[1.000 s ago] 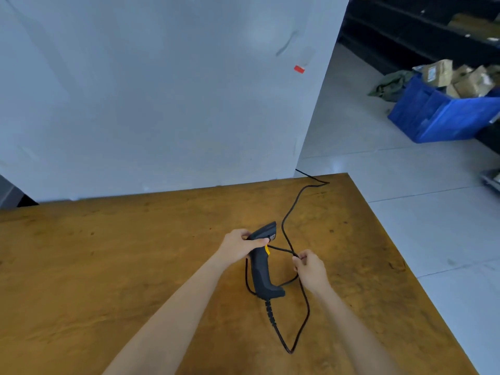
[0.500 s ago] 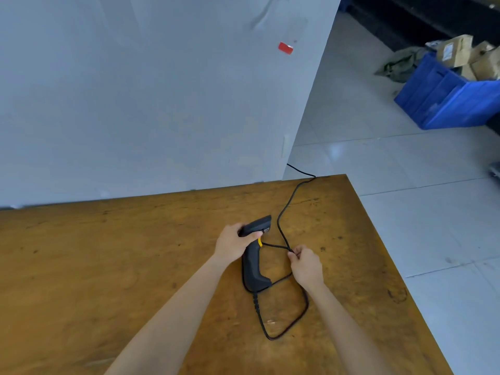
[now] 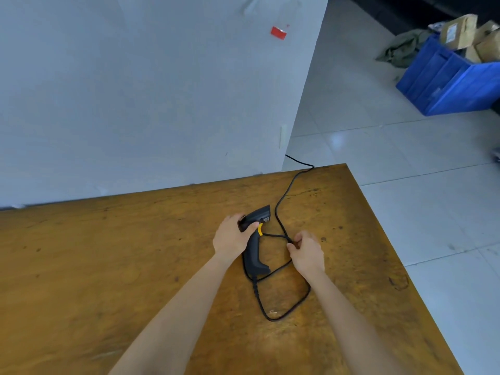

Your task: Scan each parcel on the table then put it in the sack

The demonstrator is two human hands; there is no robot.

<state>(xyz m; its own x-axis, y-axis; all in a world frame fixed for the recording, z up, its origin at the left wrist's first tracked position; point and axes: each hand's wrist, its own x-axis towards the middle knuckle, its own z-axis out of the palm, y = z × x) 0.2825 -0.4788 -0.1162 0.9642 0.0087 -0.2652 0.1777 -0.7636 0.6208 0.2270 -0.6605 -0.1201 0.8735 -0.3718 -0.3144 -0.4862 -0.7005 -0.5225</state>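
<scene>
Hands little changed since earlier frame; view tilted, crate now higher at right. Left hand (image 3: 233, 237) grips scanner (image 3: 254, 239) head, fingers wrapped round it. Right hand (image 3: 307, 251) just right of scanner, fingers pinching cable (image 3: 281, 226). Scanner lies on counter (image 3: 108, 266), right of centre; cable loops near handle, runs off far edge. Crate (image 3: 443, 82) with parcels (image 3: 458, 31) on floor, far right.
</scene>
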